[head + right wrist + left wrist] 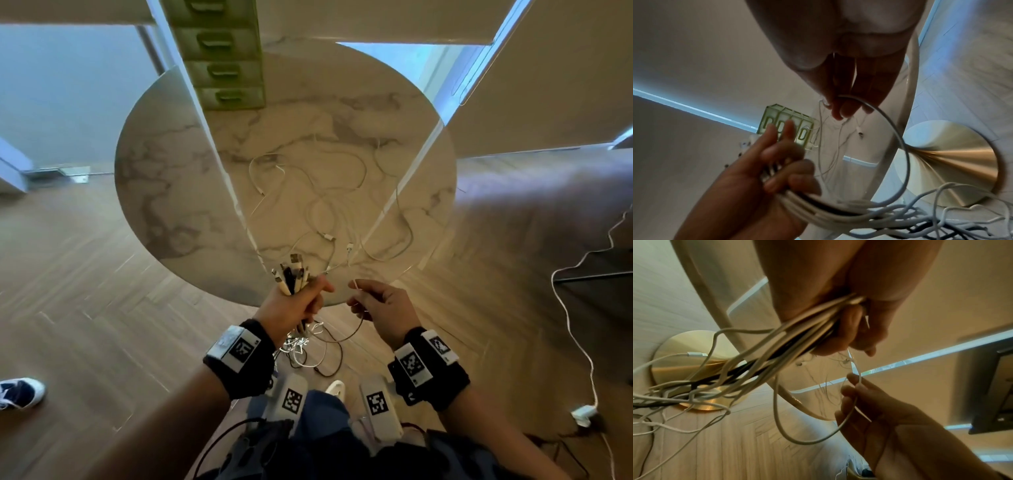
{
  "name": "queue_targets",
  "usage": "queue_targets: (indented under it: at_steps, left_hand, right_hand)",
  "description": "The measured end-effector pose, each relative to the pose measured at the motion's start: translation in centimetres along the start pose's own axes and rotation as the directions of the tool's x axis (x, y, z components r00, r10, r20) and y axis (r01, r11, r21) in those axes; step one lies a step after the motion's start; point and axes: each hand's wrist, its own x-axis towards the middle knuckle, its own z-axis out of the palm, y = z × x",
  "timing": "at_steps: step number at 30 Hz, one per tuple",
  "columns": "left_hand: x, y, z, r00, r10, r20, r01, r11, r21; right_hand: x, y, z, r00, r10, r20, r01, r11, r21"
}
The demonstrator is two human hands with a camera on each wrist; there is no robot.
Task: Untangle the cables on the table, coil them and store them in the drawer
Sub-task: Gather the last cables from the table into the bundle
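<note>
My left hand [308, 298] grips a bundle of cable ends [293, 274] at the near edge of the round marble table [164, 192]; plugs stick up out of the fist. The bundle's cords [764, 356] hang down, tangled, to the floor [308, 349]. My right hand [363, 298], just to the right, pinches one thin white cable [356, 284], which loops under to the bundle [898, 138]. Several loose white cables [318, 192] lie tangled on the tabletop. A green drawer unit [222, 68] stands at the table's far side, drawers closed.
The table's gold pedestal base [701, 353] stands on the wood floor under the hanging cords. A white cord and charger [582, 414] lie on the floor at the right. Someone's shoe [20, 390] is at the far left.
</note>
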Motion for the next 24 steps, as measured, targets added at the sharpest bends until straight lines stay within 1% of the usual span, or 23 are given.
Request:
queue_targets:
  at_steps: [2,3,5,7,9,11,14,17,18,19,21,22,23,24]
  left_hand:
    - [0.4,0.1,0.9,0.999,-0.016,0.036,0.015,0.999,0.036]
    - [0.6,0.3,1.2,0.999,-0.033,0.025,0.032,0.999,0.032]
    - [1.0,0.5,1.4,0.997,-0.071,-0.037,0.070,0.997,-0.034]
    - [1.4,0.7,1.0,0.993,-0.087,-0.075,0.076,0.987,-0.141]
    - [1.3,1.0,0.6,0.995,-0.089,-0.035,0.081,0.979,-0.188]
    - [0.9,1.1,0.7,0.996,-0.081,0.040,0.087,0.982,-0.168]
    - [0.0,0.8,1.5,0.992,-0.028,0.120,0.048,0.984,-0.169]
    - [-0.4,0.0,1.9,0.996,0.040,0.075,-0.028,0.988,-0.154]
    - [-0.5,-0.3,2.0,0.995,0.079,0.053,-0.070,0.984,-0.162]
    - [-0.6,-0.5,2.0,0.993,0.116,0.028,-0.109,0.978,-0.176]
    - [-0.7,-0.7,1.8,0.991,0.134,-0.027,-0.137,0.972,-0.190]
    - [-0.9,-0.8,1.6,0.992,0.111,-0.057,-0.120,0.972,-0.200]
    - [-1.2,-0.8,1.3,0.993,0.088,-0.079,-0.104,0.972,-0.212]
    - [-1.4,-0.9,0.9,0.992,0.078,-0.096,-0.097,0.971,-0.220]
  right_hand:
    - [-0.6,-0.1,0.0,0.999,-0.019,0.030,0.019,1.000,-0.002]
    - [-0.9,-0.3,-0.1,0.999,-0.035,0.031,0.036,0.999,-0.008]
    - [-1.6,-0.2,-0.2,0.997,-0.076,0.019,0.076,0.997,-0.007]
    - [-2.4,0.1,-0.5,0.990,-0.138,0.016,0.138,0.990,-0.030]
    - [-3.2,0.4,-0.8,0.979,-0.199,0.036,0.202,0.977,-0.069]
    - [-3.7,0.6,-1.0,0.972,-0.223,0.072,0.229,0.969,-0.097]
    - [-3.8,0.5,-0.9,0.967,-0.213,0.141,0.236,0.955,-0.182]
    - [-3.3,0.5,-0.5,0.971,-0.165,0.171,0.198,0.959,-0.201]
    - [-3.3,0.5,-0.3,0.965,-0.153,0.212,0.204,0.947,-0.246]
    - [-3.4,0.5,0.0,0.950,-0.137,0.281,0.229,0.917,-0.327]
    - [-3.4,0.4,0.2,0.906,-0.077,0.416,0.304,0.804,-0.512]
    - [-2.9,0.6,0.2,0.904,-0.077,0.421,0.330,0.754,-0.569]
    - [-1.9,0.8,0.1,0.923,-0.114,0.367,0.327,0.735,-0.594]
    - [-0.8,0.6,-0.1,0.954,-0.157,0.257,0.280,0.775,-0.567]
